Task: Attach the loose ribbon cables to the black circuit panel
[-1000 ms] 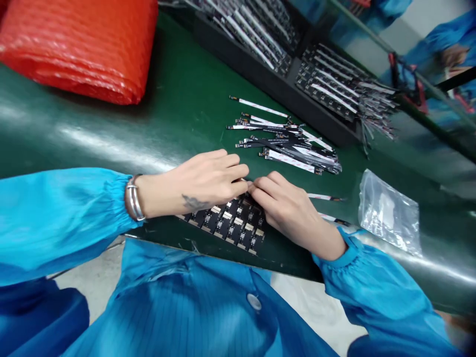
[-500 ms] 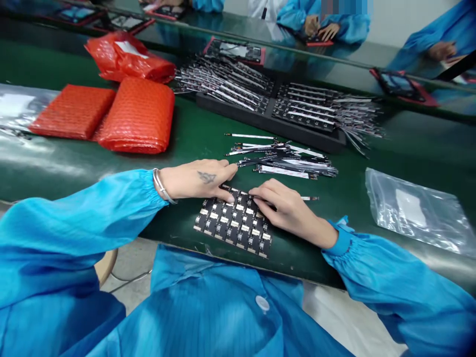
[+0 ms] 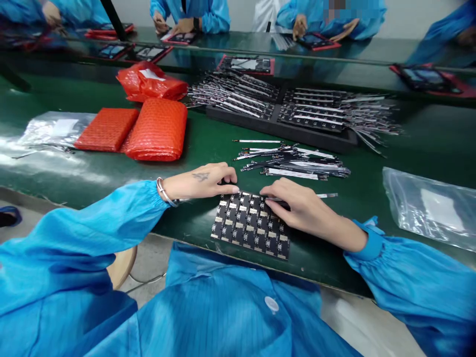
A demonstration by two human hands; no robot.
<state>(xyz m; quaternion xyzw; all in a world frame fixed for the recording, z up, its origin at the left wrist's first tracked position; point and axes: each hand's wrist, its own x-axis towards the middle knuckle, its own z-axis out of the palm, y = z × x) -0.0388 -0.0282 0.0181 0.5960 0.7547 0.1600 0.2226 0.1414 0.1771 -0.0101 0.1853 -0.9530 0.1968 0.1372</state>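
Note:
A black panel of small circuit boards (image 3: 250, 225) lies on the green bench near its front edge. My left hand (image 3: 204, 181) rests at the panel's far left corner, fingers curled and pressing down on its edge. My right hand (image 3: 302, 207) lies over the panel's far right part, fingers bent and closed on a thin flex strip (image 3: 327, 196) that sticks out to the right. Just beyond my hands sits a loose pile of black and white flex strips (image 3: 293, 163).
A long black tray (image 3: 282, 130) filled with several rows of strips stands further back. Orange bubble-wrap packs (image 3: 158, 130) lie at the left, clear plastic bags (image 3: 427, 208) at the right and far left. Other people in blue coats work at the far bench.
The view has tilted up, so more of the bench and the far workers show. My hands have spread slightly apart along the panel's far edge; the right hand now holds a strip.

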